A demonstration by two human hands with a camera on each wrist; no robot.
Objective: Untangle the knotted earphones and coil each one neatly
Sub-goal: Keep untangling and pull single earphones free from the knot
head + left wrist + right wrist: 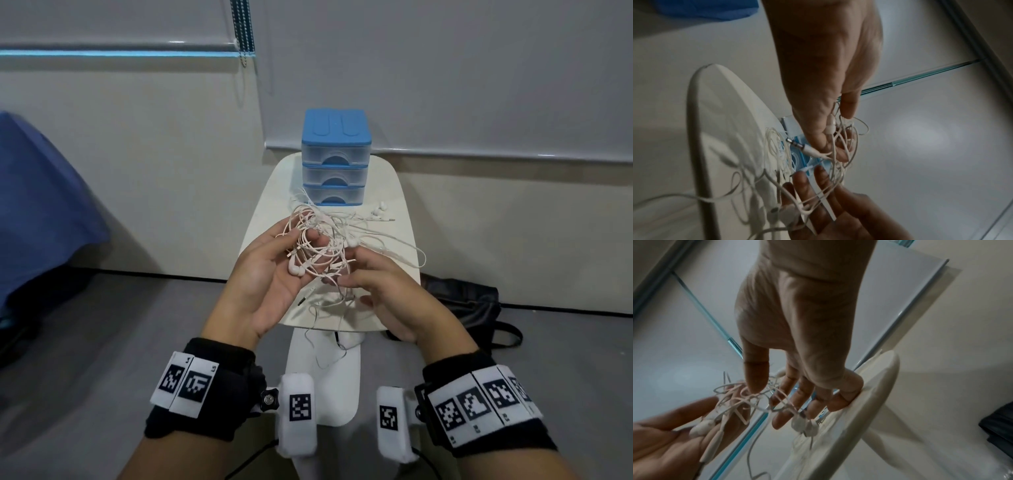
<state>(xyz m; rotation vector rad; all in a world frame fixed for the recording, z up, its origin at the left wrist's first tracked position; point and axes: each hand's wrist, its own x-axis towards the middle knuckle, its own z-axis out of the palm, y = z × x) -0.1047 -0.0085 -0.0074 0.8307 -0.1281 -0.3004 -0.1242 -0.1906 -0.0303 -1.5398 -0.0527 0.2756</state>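
Head view: left hand (pixel 270 274) is palm-up at about 9 o'clock of the table (pixel 394 192), fingers loosely curled w/ a tangle of white earphones (pixel 318 240) draped over them, two earbuds resting near the fingertips. Right hand (pixel 383 291) sits at 3 o'clock of the tangle, fingers narrow and bent toward the cords; can't tell from here whether it pinches a strand. More cord trails off over the table toward 2 o'clock and hangs off the near edge at 6. A blue drawer box (pixel 335 161) stands at 12 o'clock on the table, just beyond the tangle. A black bag (pixel 476 305) lies on the floor at 4 o'clock. Left wrist view: left hand's fingers (pixel 830 142) curl round several loops, an audio plug (pixel 799 147) sticking out toward 9 o'clock; right hand (pixel 849 211) comes in from 6 o'clock, fingers fairly straight, cords lying across them. Right wrist view: right hand's fingers (pixel 797 395) are spread, mostly straight, thumb tip touching the loops, a pair of earbuds (pixel 804 425) hanging below the fingertips; left palm at 8 o'clock carries earbuds & an inline remote.
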